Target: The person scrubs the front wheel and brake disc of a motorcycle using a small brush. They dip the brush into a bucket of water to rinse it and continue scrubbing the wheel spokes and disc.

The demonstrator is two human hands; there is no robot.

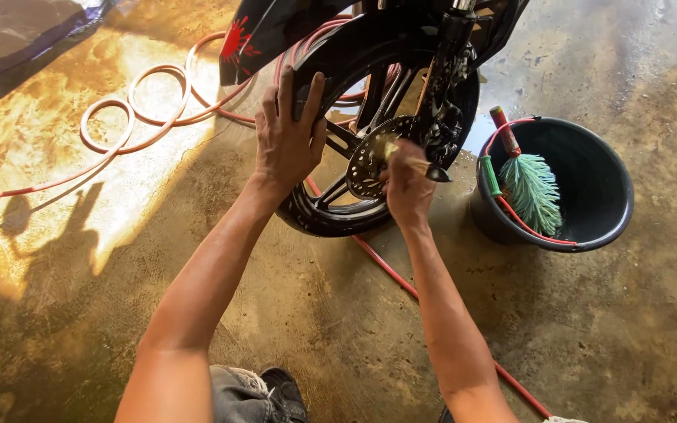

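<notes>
Left hand [287,141] flat on upright tyre [315,70]; right hand [407,184] pinches brush [401,157] (pointing upper-left).

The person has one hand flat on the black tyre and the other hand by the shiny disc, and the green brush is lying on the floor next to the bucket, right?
Not quite. The head view shows the green brush standing inside the black bucket, not lying on the floor. The rest is right: the left hand lies flat on the black tyre, and the right hand is by the shiny disc.
</notes>
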